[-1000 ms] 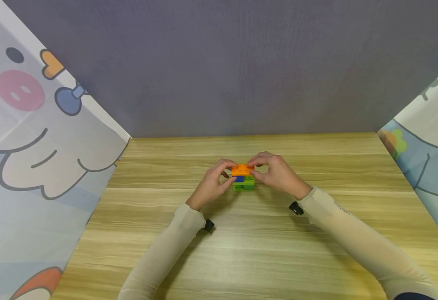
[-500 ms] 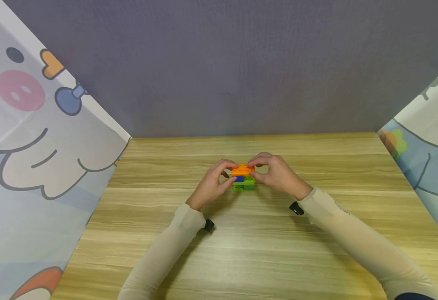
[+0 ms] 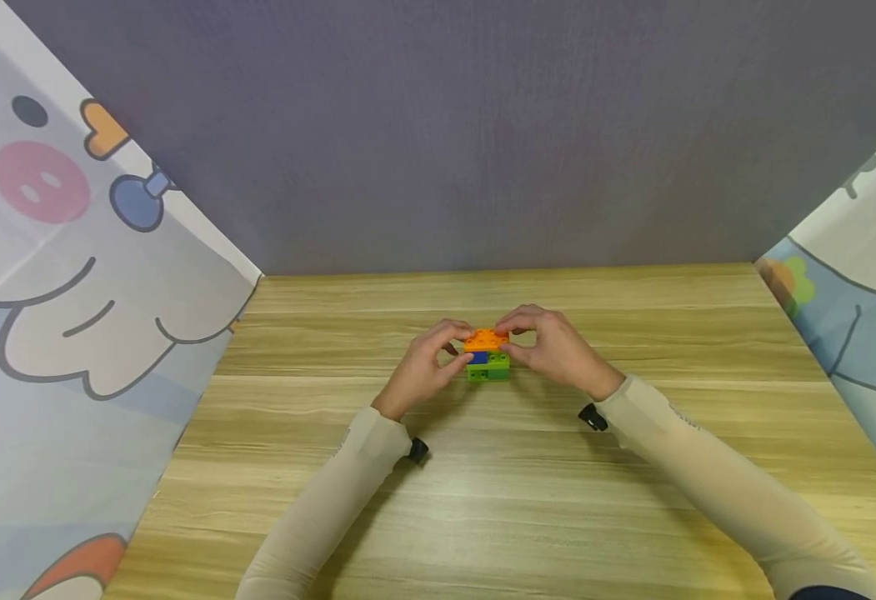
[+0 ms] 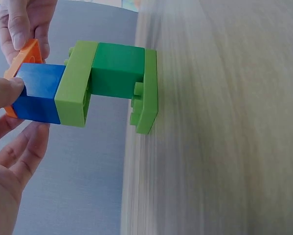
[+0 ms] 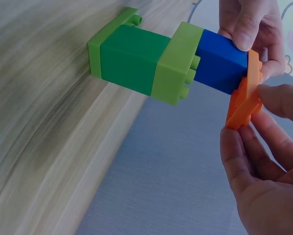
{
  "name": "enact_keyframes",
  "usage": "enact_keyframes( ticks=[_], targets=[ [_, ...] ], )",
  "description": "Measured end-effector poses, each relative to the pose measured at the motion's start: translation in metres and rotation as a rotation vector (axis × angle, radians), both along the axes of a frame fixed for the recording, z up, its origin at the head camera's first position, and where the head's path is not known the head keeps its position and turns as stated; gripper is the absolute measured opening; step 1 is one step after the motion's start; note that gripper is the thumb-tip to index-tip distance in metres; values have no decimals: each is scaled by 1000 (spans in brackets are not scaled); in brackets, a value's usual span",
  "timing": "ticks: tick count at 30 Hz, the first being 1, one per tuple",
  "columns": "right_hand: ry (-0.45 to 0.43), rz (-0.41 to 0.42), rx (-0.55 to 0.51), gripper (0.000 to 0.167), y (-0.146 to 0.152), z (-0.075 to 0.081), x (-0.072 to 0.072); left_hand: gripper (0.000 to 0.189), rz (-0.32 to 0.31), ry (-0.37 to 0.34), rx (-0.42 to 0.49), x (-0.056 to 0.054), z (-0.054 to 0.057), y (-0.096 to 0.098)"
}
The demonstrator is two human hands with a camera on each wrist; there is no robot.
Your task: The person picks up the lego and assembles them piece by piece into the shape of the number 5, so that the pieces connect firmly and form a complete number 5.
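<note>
A stack of toy building bricks stands on the wooden table. Lowest is a thin light green brick (image 4: 149, 93), then a dark green block (image 4: 118, 71), a second light green brick (image 4: 77, 81) and a blue block (image 4: 42, 81). At the top an orange brick (image 3: 486, 339) reaches out to the right past the blue block. My left hand (image 3: 426, 367) grips the blue block's left side, its thumb on the near face and fingers behind. With thumb and fingers my right hand (image 3: 558, 350) pinches the orange brick's overhanging right end (image 5: 244, 100).
The wooden table (image 3: 498, 500) ends at a grey panel (image 3: 483, 150) behind the stack. Cartoon-printed walls (image 3: 55, 250) close in the left and right sides. A small black wrist camera (image 3: 418, 452) hangs under the left sleeve, another (image 3: 593, 417) under the right.
</note>
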State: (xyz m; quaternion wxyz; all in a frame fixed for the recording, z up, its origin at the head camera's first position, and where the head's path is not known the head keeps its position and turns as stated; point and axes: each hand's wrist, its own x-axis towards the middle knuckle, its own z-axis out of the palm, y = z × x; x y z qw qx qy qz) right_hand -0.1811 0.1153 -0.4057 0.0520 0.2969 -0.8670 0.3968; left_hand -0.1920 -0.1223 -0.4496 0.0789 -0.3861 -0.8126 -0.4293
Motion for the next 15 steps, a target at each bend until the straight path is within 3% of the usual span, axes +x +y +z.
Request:
enact_keyframes(
  ticks=[15],
  targets=[
    [15, -5, -23, 19, -1, -4, 0, 28, -6, 98, 1, -5, -3, -3]
  ],
)
